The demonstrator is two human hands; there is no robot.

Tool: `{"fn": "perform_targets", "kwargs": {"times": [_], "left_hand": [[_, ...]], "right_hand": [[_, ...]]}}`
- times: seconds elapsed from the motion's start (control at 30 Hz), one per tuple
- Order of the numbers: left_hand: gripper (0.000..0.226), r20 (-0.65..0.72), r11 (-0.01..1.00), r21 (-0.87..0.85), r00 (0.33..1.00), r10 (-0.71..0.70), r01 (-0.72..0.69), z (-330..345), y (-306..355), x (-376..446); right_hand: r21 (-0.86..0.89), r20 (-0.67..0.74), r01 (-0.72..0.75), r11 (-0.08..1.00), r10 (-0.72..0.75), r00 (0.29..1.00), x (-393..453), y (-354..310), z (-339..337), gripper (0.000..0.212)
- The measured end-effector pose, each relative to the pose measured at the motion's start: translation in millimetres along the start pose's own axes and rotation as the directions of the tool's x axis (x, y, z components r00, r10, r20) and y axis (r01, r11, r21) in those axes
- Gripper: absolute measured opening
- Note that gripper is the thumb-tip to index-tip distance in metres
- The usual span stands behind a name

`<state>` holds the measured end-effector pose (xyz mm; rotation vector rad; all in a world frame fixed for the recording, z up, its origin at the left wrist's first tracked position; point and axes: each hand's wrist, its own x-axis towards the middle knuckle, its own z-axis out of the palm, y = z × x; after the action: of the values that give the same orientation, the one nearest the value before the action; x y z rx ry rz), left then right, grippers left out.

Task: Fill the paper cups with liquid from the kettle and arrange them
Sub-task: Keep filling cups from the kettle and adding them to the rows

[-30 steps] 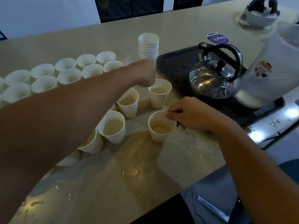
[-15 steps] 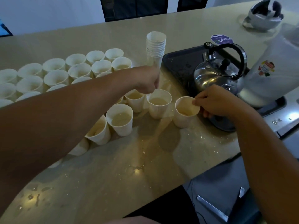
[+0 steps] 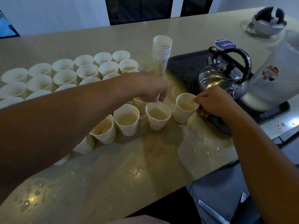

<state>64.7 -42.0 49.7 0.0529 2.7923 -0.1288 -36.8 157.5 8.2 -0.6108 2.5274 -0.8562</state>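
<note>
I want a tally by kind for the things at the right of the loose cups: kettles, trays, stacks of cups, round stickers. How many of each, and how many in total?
Kettle: 1
Tray: 1
Stack of cups: 1
Round sticker: 1
Total: 4

I am seeing white paper cups (image 3: 64, 77) holding pale beige liquid, a white cup stack (image 3: 162, 50), a shiny silver kettle (image 3: 217, 79) with a black handle on a black tray (image 3: 182, 65), a speckled beige counter (image 3: 113, 175), and a purple round sticker (image 3: 225, 44).
</note>
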Motion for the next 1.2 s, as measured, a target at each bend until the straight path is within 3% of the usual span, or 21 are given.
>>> {"fn": "perform_targets", "kwargs": {"times": [0.43,0.63,0.73,0.87,1.07,1.2], "left_hand": [[0.019,-0.001,0.953,0.289,0.996,0.093,-0.089,0,1,-7],[0.032,0.028,0.924,0.360,0.992,0.127,-0.128,2,1,-6],[0.038,0.007,0.957,0.263,0.992,0.124,-0.121,-1,-1,-6],[0.032,-0.197,1.000,-0.031,0.980,-0.003,-0.003,-2,-12,-5],[0.024,-0.343,0.934,-0.299,0.891,-0.296,0.195,-10,-38,-1],[0.043,-0.384,0.840,-0.493,0.810,-0.443,0.225,-13,-59,12]], "right_hand": [[0.012,0.004,0.031,0.999,-0.031,1.000,3,-3,6,0.019],[0.014,0.002,0.040,0.999,-0.040,0.999,5,-7,10,0.026],[0.060,-0.007,0.038,0.997,-0.038,0.999,8,-11,15,0.028],[0.150,-0.037,0.028,0.988,-0.022,0.999,17,-20,22,0.024],[0.242,-0.049,0.014,0.970,-0.002,0.999,39,-39,33,0.023],[0.261,-0.055,0.028,0.965,-0.014,0.998,59,-51,37,0.024]]}}
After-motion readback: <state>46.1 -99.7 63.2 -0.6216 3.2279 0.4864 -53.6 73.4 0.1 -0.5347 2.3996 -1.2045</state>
